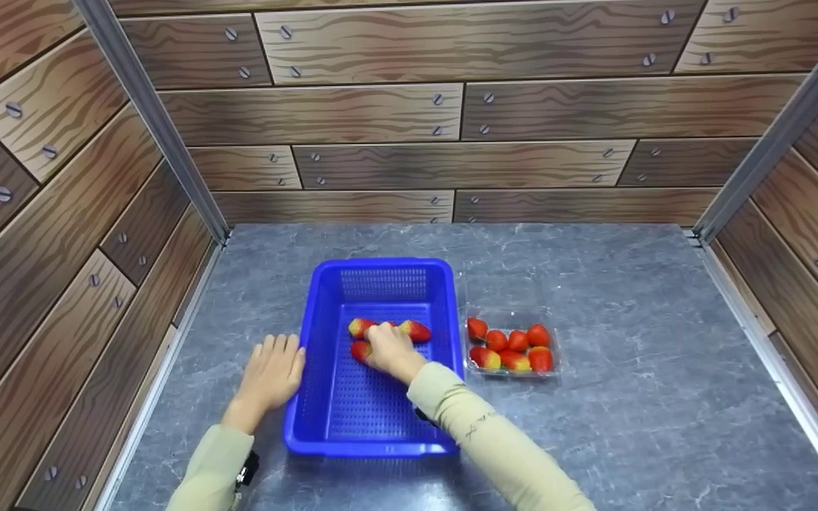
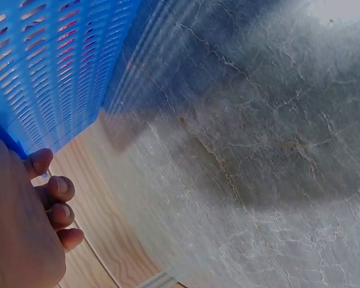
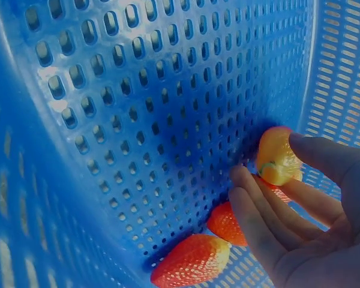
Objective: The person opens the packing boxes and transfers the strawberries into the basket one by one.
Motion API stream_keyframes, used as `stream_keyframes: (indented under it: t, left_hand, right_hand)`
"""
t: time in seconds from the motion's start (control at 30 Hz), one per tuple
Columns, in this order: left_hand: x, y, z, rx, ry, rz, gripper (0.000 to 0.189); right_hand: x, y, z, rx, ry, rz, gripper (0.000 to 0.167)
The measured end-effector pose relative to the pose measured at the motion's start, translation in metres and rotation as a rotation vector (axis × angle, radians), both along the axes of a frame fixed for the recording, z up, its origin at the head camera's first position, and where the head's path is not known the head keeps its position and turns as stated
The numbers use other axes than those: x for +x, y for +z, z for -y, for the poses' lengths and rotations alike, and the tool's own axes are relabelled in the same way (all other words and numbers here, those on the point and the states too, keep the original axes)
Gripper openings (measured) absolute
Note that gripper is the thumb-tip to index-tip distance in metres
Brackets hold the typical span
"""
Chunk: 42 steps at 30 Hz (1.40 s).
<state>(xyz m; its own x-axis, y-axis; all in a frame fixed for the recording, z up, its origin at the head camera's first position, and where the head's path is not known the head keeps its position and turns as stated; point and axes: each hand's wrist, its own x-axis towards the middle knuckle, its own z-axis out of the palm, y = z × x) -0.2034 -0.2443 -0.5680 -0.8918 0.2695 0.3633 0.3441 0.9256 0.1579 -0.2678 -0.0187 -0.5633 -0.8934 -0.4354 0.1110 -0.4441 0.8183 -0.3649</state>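
A blue perforated plastic basket (image 1: 380,449) holds several red-and-yellow strawberries, one of them a strawberry (image 1: 415,331) at the right of the group. My right hand (image 1: 393,351) reaches down into it. In the right wrist view, thumb and index finger pinch a yellow-ended strawberry (image 3: 276,157) close to the basket floor. Below those fingers lies another strawberry (image 3: 192,261), on the perforated plastic. My left hand (image 1: 274,369) rests against the basket's left rim with its fingers extended. The left wrist view shows its fingertips (image 2: 61,187) beside the outer wall.
Right of the basket stands a clear plastic box (image 1: 512,375) with several strawberries (image 1: 517,340) inside, its transparent lid folded back behind it. Wood-patterned walls (image 1: 380,113) enclose the grey marbled table (image 1: 650,341) at the back and sides.
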Motion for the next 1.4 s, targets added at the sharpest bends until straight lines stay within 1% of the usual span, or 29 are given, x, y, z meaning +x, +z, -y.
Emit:
stream_keyframes:
  t: [0.1, 0.17, 0.27, 0.43, 0.57, 0.63, 0.77, 0.9, 0.97, 1.07, 1.23, 1.4]
  left_hand:
    - [-0.001, 0.001, 0.0, -0.006, 0.001, -0.007, 0.017]
    - [-0.001, 0.001, 0.0, -0.006, 0.001, -0.005, 0.017]
    - [0.0, 0.001, 0.0, -0.001, 0.001, 0.007, 0.017]
    - [0.0, 0.0, 0.001, 0.004, -0.002, 0.009, 0.018]
    - [0.0, 0.0, 0.002, 0.008, -0.006, -0.008, 0.017]
    - [0.0, 0.0, 0.002, 0.008, -0.006, -0.016, 0.016]
    - [0.0, 0.0, 0.001, 0.007, -0.004, -0.018, 0.016]
    - [0.002, 0.001, 0.0, 0.013, -0.007, -0.024, 0.014]
    - [0.002, 0.002, -0.001, 0.009, -0.012, -0.036, 0.014]
    - [0.003, 0.003, -0.002, 0.007, -0.02, -0.058, 0.013]
    - [0.003, 0.003, -0.002, 0.001, -0.024, -0.072, 0.013]
    - [0.002, 0.002, -0.001, -0.004, -0.017, -0.052, 0.014]
  right_hand:
    - [0.0, 0.005, -0.001, 0.011, -0.004, 0.007, 0.016]
    - [-0.001, 0.008, -0.001, 0.033, -0.003, 0.032, 0.014]
    - [-0.002, 0.012, -0.002, 0.066, 0.0, 0.067, 0.017]
    - [-0.005, 0.022, -0.005, 0.083, 0.008, 0.091, 0.018]
    - [-0.008, 0.033, -0.007, 0.079, 0.01, 0.103, 0.016]
    - [-0.01, 0.04, -0.009, 0.078, 0.011, 0.096, 0.015]
    - [-0.013, 0.054, -0.013, 0.07, 0.016, 0.089, 0.018]
    - [-0.017, 0.064, -0.021, 0.052, 0.016, 0.064, 0.023]
    - [-0.019, 0.068, -0.028, 0.039, 0.0, 0.043, 0.022]
    - [-0.023, 0.073, -0.04, 0.006, -0.03, 0.018, 0.016]
    - [-0.031, 0.08, -0.063, -0.048, -0.051, -0.077, 0.011]
    - [-0.04, 0.084, -0.091, -0.089, -0.085, -0.176, 0.011]
